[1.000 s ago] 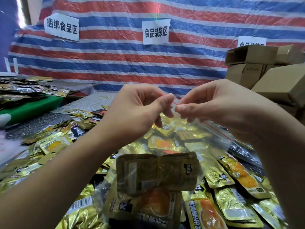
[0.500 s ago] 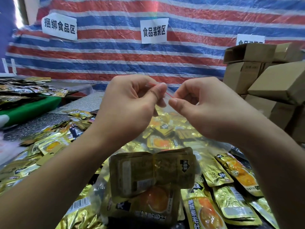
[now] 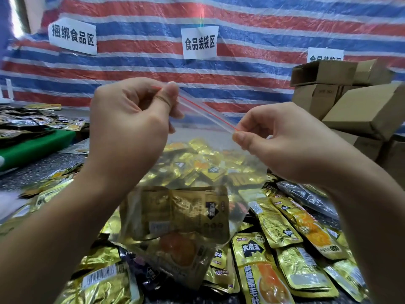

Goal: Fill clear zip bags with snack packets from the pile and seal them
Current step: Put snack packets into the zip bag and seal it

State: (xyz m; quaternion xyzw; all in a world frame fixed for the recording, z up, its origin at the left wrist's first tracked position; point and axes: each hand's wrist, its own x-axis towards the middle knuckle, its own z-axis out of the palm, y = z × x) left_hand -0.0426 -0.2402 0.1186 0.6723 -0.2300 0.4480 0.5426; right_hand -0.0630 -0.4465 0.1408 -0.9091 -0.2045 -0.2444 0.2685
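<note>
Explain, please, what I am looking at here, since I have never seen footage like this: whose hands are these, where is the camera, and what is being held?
There is no machine here. A person wears a camera on the head, so you look forward and down at their own two hands. The left hand and right hand each pinch one end of the red-lined zip strip of a clear zip bag, held up in the air. Inside it sit gold snack packets. Below, a large pile of similar packets covers the table. Cardboard boxes stand at the right, before a striped tarp.

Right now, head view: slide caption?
Left hand and right hand pinch a filled zip bag above snack packets.
</note>
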